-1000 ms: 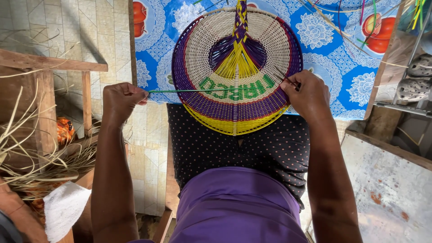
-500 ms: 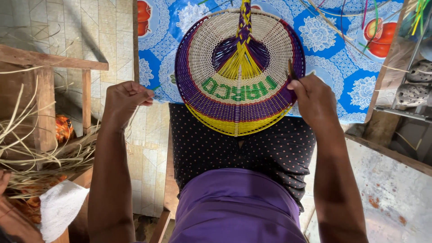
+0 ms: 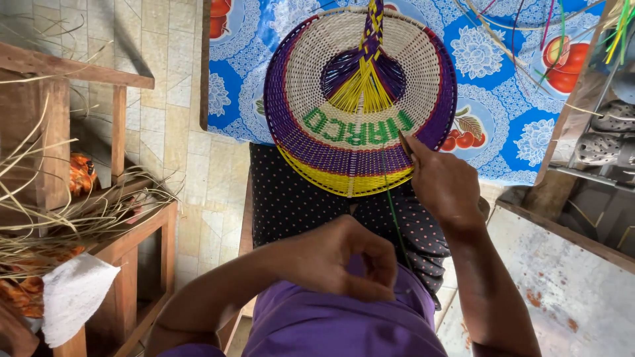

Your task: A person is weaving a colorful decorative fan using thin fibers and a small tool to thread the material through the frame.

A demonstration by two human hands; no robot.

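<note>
A round woven fan [image 3: 360, 99] with cream, purple and yellow bands and green woven letters rests with its lower edge on my lap, its upper part lying against the blue table. My right hand [image 3: 446, 185] sits at the fan's lower right rim, gripping a thin brown pointed tool [image 3: 405, 144] whose tip touches the weave. A thin green strand [image 3: 395, 218] runs from the fan's lower edge down past my right hand toward my lap. My left hand [image 3: 344, 261] is curled shut over my purple skirt, fingers pinched together where the strand ends.
A blue flowered tablecloth [image 3: 503, 99] lies behind the fan with loose coloured strands [image 3: 555, 26] on it. A wooden bench [image 3: 132, 231] at left carries dried straw [image 3: 59, 218] and a white cloth [image 3: 73, 297]. Grey sandals [image 3: 608, 119] sit on a rack at right, above a metal sheet [image 3: 569, 291].
My left hand has swung from out at the left down to my lap, drawing the green strand downward. My right hand slid lower along the fan's right rim.
</note>
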